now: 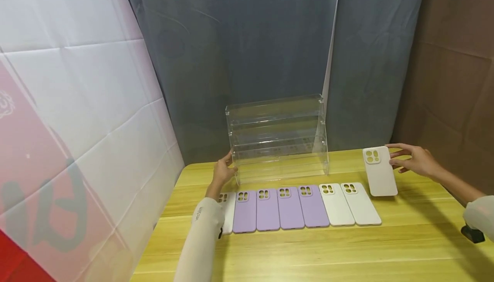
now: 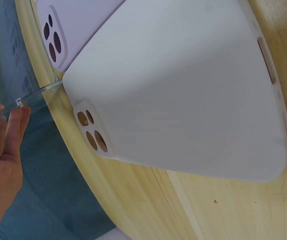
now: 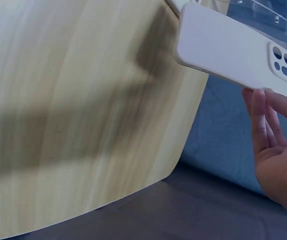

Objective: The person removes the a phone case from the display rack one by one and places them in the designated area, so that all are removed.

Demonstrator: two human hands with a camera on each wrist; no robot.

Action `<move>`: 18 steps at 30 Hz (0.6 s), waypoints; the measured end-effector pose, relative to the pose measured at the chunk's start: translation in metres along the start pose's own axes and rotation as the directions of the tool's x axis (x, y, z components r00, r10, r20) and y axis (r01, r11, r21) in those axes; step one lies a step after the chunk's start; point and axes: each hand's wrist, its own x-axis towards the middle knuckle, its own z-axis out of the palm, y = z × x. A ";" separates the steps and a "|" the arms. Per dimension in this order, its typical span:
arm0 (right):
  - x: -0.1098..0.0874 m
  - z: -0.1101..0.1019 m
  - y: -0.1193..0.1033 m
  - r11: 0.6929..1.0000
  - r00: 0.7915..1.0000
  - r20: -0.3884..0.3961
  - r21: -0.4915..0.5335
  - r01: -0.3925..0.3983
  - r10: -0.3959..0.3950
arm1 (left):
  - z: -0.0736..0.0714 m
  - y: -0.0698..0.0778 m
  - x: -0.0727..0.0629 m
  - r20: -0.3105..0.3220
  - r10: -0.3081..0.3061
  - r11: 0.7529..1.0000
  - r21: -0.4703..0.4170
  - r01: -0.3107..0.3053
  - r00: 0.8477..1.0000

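My right hand [image 1: 416, 160] pinches a white phone case [image 1: 380, 175] by its side edge and holds it upright above the table's right part. In the right wrist view the same phone case [image 3: 228, 47] shows its camera cutouts near my fingers. My left hand [image 1: 223, 171] grips the left side panel of a clear acrylic tiered rack [image 1: 279, 140]; in the left wrist view the thumb and fingers [image 2: 14, 125] pinch the panel's edge. Before the rack lies a row of phone cases: several purple ones [image 1: 268, 209], two white ones [image 1: 336, 205] at right, and a white one [image 1: 228, 213] at left, partly behind my sleeve.
The wooden table [image 1: 293, 256] carries everything. A grey-blue curtain [image 1: 239, 46] hangs right behind the rack. White cloth [image 1: 96, 80] stands at the left, brown cloth [image 1: 451, 80] at the right.
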 end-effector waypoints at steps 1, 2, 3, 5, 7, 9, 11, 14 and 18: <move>-0.002 0.000 0.003 1.000 1.000 0.009 0.001 -0.001 0.001 | 0.000 0.001 0.000 -0.003 0.002 1.000 0.002 -0.002 1.000; -0.004 0.000 0.005 1.000 1.000 0.018 0.001 -0.005 0.005 | 0.000 0.001 -0.001 -0.004 -0.001 1.000 0.003 0.001 1.000; -0.006 0.000 0.008 1.000 1.000 0.027 -0.002 -0.008 0.008 | 0.000 0.002 -0.002 -0.007 0.001 1.000 0.008 -0.001 1.000; -0.010 0.001 0.013 1.000 0.999 0.047 0.003 -0.018 0.018 | -0.001 0.003 -0.003 -0.010 0.000 1.000 0.012 0.000 1.000; -0.013 0.002 0.018 0.999 0.997 0.068 0.020 -0.031 0.029 | -0.001 0.004 -0.004 -0.012 0.004 1.000 0.010 -0.004 1.000; -0.016 0.004 0.022 0.999 0.996 0.085 0.033 -0.035 0.032 | -0.001 0.005 -0.004 -0.010 0.004 1.000 0.009 -0.004 1.000; -0.019 0.006 0.026 0.998 0.995 0.092 0.047 -0.035 0.031 | -0.002 0.006 -0.004 -0.008 0.004 1.000 0.006 -0.004 1.000; -0.022 0.008 0.030 0.998 0.995 0.096 0.049 -0.026 0.021 | -0.002 0.005 -0.004 -0.005 0.005 1.000 0.007 -0.005 1.000; -0.026 0.012 0.035 0.997 0.993 0.112 0.069 -0.033 0.025 | -0.002 0.004 -0.004 -0.006 0.002 1.000 0.012 -0.002 1.000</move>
